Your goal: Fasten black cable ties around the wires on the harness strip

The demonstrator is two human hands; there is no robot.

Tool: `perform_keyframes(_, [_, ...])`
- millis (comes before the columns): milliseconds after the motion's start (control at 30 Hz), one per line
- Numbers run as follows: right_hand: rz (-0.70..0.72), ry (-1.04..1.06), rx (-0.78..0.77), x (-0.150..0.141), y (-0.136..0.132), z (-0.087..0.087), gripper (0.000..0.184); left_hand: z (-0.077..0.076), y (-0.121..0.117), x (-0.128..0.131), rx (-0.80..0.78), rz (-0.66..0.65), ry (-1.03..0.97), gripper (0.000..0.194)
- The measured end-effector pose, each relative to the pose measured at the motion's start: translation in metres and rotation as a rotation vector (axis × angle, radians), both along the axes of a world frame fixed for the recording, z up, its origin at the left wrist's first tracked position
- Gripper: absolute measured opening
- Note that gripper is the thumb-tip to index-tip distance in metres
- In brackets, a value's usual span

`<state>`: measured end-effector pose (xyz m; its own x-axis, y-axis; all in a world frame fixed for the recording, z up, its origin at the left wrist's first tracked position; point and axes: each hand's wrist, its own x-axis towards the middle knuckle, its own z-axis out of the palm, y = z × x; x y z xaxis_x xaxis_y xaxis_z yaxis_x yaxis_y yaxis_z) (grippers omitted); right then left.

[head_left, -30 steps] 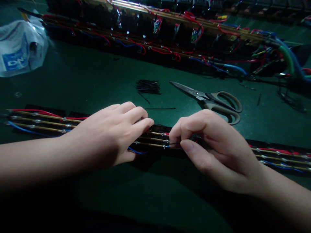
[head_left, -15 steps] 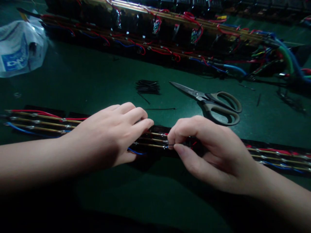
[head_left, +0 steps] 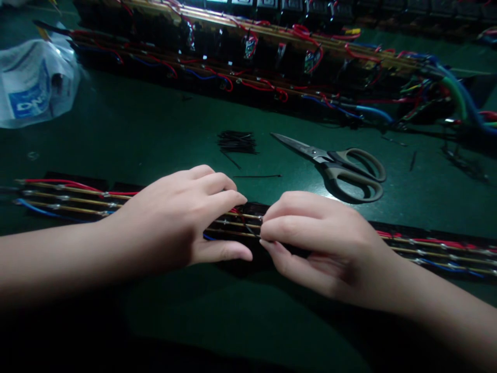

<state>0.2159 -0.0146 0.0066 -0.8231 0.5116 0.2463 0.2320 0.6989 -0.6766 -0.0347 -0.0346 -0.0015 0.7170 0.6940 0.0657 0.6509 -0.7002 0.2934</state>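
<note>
A long dark strip with parallel brass rods (head_left: 85,200), solder joints and red and blue wires runs crosswise under both hands. Over its left half lies my left hand (head_left: 174,220), fingers along the far side and thumb stretched out along the near side, apart from each other. My right hand (head_left: 322,243) is pinched at the middle of the rods. A thin black cable tie (head_left: 248,227) crosses the rods to its fingertips; the gripped end is hidden. Beyond the hands lie a bundle of black cable ties (head_left: 236,142) and a single cable tie (head_left: 258,176).
Scissors (head_left: 330,163) with grey-black handles lie past my right hand, blades pointing left. A larger wired assembly (head_left: 264,57) spans the back of the green table (head_left: 155,129). At the far left is a plastic bag (head_left: 34,88); dark scraps (head_left: 464,163) lie right.
My left thumb has stretched out to the right, away from the fingers. My right hand has shifted slightly left, its fingers now straighter and lower over the rods.
</note>
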Motion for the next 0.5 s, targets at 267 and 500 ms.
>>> perform_keyframes(267, [-0.005,0.001,0.058,-0.001,0.0006,-0.0032,0.023,0.0038,0.001,0.0049,-0.043,0.007,-0.044,0.029])
perform_keyframes(500, [-0.002,0.009,0.039,-0.0004,0.001,-0.0033,0.021,0.0038,0.0012,0.0043,-0.027,0.036,-0.029,0.031])
